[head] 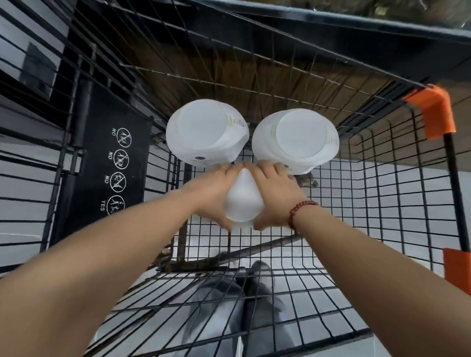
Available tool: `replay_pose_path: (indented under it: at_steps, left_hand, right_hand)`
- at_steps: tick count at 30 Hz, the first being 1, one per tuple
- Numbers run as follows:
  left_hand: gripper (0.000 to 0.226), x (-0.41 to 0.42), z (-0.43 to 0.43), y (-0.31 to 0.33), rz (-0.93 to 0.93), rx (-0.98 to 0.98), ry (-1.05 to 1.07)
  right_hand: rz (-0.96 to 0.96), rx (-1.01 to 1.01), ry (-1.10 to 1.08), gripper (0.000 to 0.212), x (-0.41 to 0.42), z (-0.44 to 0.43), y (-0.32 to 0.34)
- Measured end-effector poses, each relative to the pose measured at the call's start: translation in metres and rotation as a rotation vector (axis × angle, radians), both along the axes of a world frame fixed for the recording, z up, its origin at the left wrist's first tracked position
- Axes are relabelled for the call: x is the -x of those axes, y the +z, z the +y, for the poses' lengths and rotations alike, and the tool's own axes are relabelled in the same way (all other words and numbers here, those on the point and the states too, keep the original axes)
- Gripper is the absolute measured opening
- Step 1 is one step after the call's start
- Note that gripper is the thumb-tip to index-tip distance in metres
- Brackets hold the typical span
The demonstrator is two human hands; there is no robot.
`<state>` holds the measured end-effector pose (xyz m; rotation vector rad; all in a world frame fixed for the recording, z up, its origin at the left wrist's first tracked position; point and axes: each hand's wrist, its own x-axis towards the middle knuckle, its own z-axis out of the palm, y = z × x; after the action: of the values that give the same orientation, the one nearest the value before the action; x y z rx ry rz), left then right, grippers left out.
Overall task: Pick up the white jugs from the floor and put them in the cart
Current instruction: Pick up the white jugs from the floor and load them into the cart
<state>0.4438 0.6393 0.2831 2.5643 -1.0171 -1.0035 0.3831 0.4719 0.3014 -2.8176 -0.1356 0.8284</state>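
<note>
Fingers of both hands, left hand [213, 196] and right hand [273, 195], pressed flat around a white jug [243, 202] inside the cart [380, 198], beside two more jugs [204, 133]. Its black flap [102, 163] read "NO", "NO", "NO", "YES".

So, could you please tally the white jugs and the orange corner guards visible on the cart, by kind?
White jugs: 3, namely the left jug, the right jug and the held jug
Orange guards: 2, the upper guard and the lower guard
Total: 5
</note>
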Motion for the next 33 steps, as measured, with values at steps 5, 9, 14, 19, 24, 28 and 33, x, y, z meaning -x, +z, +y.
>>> replay_pose_path:
  at_steps: [5,9,14,19,24,28,33]
  left_hand:
    - [0.139,-0.03,0.032,0.005,-0.006,-0.011,0.007]
    - [0.14,-0.041,0.068,0.002,-0.018,-0.025,0.073]
    - [0.132,-0.041,0.083,0.0,0.028,0.014,0.124]
    - [0.127,-0.04,0.083,0.004,0.069,0.029,0.155]
    - [0.122,-0.039,0.094,0.006,0.065,0.029,0.245]
    - [0.119,-0.034,0.091,0.01,0.056,0.031,0.222]
    - [0.1,-0.032,0.072,0.035,0.019,0.115,0.232]
  right_hand:
    - [-0.046,-0.119,-0.061,0.124,-0.021,0.031,-0.005]
    - [-0.025,-0.233,-0.055,0.124,-0.039,0.059,-0.011]
    - [-0.042,-0.223,-0.091,0.122,-0.038,0.073,-0.021]
    - [-0.023,-0.214,-0.102,0.121,-0.04,0.073,-0.023]
    - [0.022,-0.242,-0.226,0.133,-0.031,0.073,-0.025]
    - [0.074,-0.214,-0.203,0.134,-0.029,0.062,-0.014]
    - [-0.024,-0.26,-0.269,0.102,-0.017,0.026,0.023]
